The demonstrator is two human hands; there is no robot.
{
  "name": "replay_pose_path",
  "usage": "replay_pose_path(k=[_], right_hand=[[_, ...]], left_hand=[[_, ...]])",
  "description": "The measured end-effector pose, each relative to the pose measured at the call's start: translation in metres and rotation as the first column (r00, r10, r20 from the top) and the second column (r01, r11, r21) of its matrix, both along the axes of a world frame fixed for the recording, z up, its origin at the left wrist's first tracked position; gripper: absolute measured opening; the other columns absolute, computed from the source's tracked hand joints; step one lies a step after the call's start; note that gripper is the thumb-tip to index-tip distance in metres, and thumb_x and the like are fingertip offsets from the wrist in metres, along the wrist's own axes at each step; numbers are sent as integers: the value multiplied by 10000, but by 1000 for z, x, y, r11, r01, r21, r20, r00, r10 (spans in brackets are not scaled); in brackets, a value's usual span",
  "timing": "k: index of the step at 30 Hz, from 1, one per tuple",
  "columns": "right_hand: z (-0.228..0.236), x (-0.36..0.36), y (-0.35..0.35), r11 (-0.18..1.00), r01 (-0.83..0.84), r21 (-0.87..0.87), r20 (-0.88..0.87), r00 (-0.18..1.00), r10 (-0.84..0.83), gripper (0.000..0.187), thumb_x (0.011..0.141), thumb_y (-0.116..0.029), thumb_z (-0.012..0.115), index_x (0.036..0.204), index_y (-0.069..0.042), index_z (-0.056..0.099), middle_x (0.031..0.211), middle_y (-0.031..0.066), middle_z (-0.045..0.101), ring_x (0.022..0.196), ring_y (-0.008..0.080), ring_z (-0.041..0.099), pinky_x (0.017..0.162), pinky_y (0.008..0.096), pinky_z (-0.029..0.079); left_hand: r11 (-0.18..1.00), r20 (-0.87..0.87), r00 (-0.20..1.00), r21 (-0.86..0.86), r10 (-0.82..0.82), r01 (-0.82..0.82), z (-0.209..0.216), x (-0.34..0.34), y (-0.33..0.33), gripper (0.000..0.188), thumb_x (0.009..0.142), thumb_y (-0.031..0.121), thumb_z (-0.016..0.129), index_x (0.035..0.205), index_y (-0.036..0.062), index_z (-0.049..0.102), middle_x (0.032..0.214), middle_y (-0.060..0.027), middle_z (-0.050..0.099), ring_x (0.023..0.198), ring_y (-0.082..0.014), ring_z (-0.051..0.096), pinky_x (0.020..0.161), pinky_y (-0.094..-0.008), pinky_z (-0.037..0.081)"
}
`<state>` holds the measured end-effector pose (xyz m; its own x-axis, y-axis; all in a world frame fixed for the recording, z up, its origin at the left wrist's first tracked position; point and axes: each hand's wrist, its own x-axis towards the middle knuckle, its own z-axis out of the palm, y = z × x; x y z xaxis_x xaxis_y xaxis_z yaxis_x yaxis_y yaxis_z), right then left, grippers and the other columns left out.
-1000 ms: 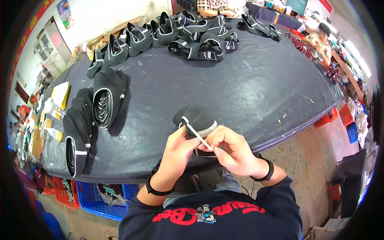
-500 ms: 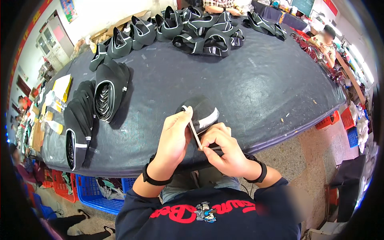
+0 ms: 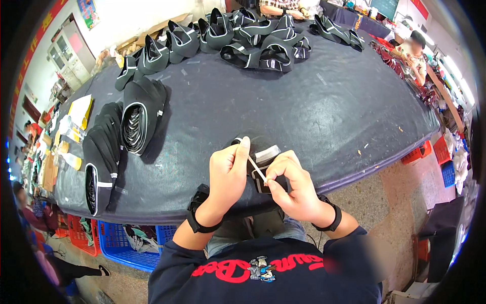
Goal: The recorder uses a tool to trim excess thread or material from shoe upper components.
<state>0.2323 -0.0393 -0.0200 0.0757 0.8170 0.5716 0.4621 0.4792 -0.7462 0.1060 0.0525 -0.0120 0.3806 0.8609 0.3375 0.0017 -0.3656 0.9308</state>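
Observation:
Between my hands, near the table's front edge, is a black fabric piece (image 3: 258, 141) with a white band (image 3: 267, 154) across it. My left hand (image 3: 226, 175) is closed on its left side, thumb pointing up and away from me. A thin pale strip (image 3: 257, 168) runs taut from beneath the left thumb to my right hand (image 3: 294, 185). The right thumb and forefinger pinch the strip's near end. Both palms hide much of the black piece.
Two nested stacks of black white-edged pieces (image 3: 101, 152) (image 3: 143, 116) lie at the left. More such pieces (image 3: 217, 33) stand along the far side of the black-covered table (image 3: 202, 111). Blue and red baskets (image 3: 114, 248) (image 3: 83, 235) sit below the left edge. Other people work farther off.
Both hands have shifted slightly, and the black piece sits lower behind them. The strip stays stretched between left thumb and right fingertips. At lower left, a passer-by's legs have moved.

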Motion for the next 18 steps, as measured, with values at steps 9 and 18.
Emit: replay_pose_path(k=[9,18], right_hand=[[7,12,6,949,221,226,330,899,-288,256,613,12,648,817,-74,519,788,48,541,832,265,503,754,373,371],[52,8,-20,879,170,445,208,935,-286,275,699,44,621,969,0,596,862,118,602,824,283,567,735,386,456]], left_hand=[[998,-42,997,24,60,-59,-8,4,1,407,932,174,543,575,29,412,522,50,337,520,-39,270,437,-263,235],[630,582,797,-560,-164,538,8,-21,11,484,1001,382,279,1210,-4,484,1175,-165,577,1050,-252,592,828,-378,523]])
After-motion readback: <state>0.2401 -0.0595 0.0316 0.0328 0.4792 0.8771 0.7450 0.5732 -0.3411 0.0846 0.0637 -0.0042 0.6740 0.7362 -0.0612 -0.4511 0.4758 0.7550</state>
